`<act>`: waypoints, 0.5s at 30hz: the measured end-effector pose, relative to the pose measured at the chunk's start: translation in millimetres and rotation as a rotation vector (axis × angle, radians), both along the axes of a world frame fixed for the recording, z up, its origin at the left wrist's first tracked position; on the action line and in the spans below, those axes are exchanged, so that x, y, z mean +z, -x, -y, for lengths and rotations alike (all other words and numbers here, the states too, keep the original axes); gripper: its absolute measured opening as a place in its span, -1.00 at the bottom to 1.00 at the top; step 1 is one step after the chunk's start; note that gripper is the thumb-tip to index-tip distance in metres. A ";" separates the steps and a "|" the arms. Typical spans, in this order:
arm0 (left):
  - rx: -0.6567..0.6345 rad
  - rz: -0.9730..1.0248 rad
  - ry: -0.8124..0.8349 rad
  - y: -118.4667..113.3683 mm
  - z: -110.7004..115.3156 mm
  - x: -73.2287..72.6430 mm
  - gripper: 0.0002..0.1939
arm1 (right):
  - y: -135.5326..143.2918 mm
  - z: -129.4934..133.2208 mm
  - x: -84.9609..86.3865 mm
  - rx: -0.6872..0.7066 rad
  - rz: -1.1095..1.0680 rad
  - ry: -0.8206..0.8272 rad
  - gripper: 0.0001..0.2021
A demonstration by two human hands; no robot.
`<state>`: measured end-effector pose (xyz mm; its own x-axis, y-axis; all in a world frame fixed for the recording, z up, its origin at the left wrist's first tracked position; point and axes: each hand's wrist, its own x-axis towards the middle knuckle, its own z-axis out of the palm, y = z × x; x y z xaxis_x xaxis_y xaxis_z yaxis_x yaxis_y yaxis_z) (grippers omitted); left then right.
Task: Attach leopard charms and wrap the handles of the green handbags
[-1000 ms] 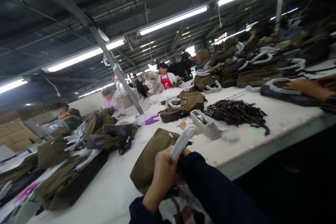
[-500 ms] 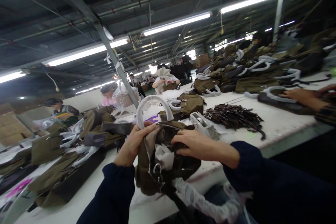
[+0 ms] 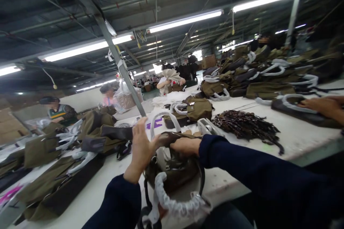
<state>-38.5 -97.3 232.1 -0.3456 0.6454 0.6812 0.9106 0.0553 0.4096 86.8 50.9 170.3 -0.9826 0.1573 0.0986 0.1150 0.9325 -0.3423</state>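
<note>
An olive-green handbag stands unzipped in front of me at the table's near edge. Its far handle, wrapped in white, arches up, while the near wrapped handle hangs down towards me. My left hand is at the bag's left rim, its fingers stretched upward and its thumb against the fabric. Reaching into the bag's mouth, my right hand has curled fingers on the dark lining, the fingertips partly hidden. Pale stuffing or lining shows inside the opening.
More olive bags lie to the left, and a large heap is at the back right. A pile of dark straps and a white tape-dispenser-like object sit right of the bag. Another person's hand rests on a bag at far right.
My left hand has let go of the bag's rim and its fingers now point up. My right hand has moved deeper into the opening. The near handle has swung left, below the bag.
</note>
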 end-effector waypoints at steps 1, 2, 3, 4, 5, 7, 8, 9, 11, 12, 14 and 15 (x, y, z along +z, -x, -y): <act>-0.098 -0.116 0.132 -6.9 3.9 0.2 -0.68 | 4.6 -2.6 4.0 0.020 0.008 0.041 -0.74; -0.209 -0.194 0.311 -12.7 6.9 -2.4 -0.78 | 8.0 -4.9 8.0 0.040 0.018 0.077 -0.77; -0.296 -0.251 0.504 -16.9 8.8 -7.2 -0.84 | 10.0 -7.0 11.9 0.060 0.029 0.101 -0.78; -0.340 -0.294 0.674 -19.2 9.9 -13.6 -0.86 | 10.1 -9.3 15.4 0.081 0.041 0.119 -0.80; -0.344 -0.328 0.799 -19.8 10.2 -20.6 -0.83 | 8.5 -12.0 18.5 0.098 0.053 0.141 -0.81; -0.306 -0.370 0.912 -18.2 9.0 -32.7 -0.70 | -0.2 -19.6 22.8 0.124 0.092 0.229 -0.83; -0.294 -0.374 0.922 -17.2 7.7 -36.9 -0.62 | -6.5 -24.4 23.8 0.131 0.112 0.299 -0.83; -0.295 -0.365 0.914 -16.4 6.1 -39.6 -0.55 | -13.6 -29.9 24.0 0.133 0.122 0.381 -0.83; -0.312 -0.313 0.871 -15.8 2.0 -42.0 -0.50 | -28.3 -42.0 22.8 0.132 0.097 0.553 -0.83; -0.315 -0.275 0.842 -15.8 0.0 -42.4 -0.50 | -35.3 -48.4 21.8 0.131 0.070 0.629 -0.83; -0.336 -0.197 0.791 -15.6 -3.1 -43.1 -0.49 | -47.8 -61.1 20.5 0.141 0.024 0.737 -0.81; -0.362 -0.166 0.768 -15.4 -3.8 -43.3 -0.46 | -53.4 -67.1 20.6 0.153 0.015 0.762 -0.81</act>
